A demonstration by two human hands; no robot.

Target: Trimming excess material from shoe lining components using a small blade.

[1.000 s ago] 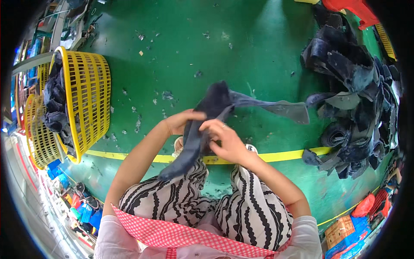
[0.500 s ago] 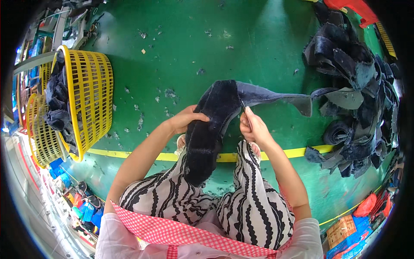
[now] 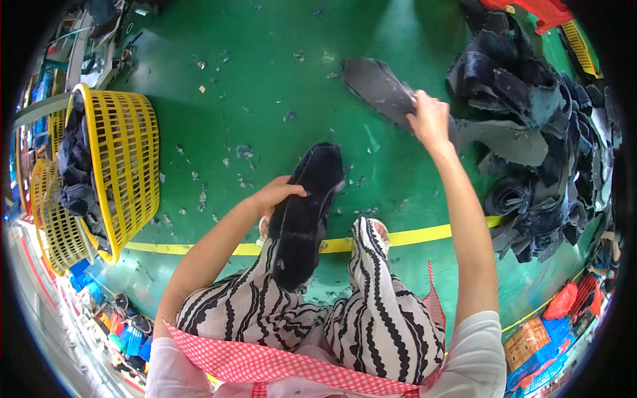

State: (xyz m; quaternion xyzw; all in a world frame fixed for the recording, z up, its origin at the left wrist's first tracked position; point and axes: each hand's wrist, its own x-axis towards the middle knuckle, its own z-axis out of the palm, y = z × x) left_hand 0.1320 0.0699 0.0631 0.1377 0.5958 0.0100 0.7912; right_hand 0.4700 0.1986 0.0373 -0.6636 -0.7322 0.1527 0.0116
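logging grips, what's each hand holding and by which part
Left hand: long blackish plush fabric piece, by its left edge near the middle. Right hand: flat grey fabric strip; exact hold spot unclear.

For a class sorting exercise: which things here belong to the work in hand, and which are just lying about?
In the work:
dark fuzzy piece, in the left hand
grey strip, in the right hand
probably the heap of dark pieces and the nearer yellow basket

Seemingly lying about:
small scraps on the floor
red bundle, lower right
brown box near it
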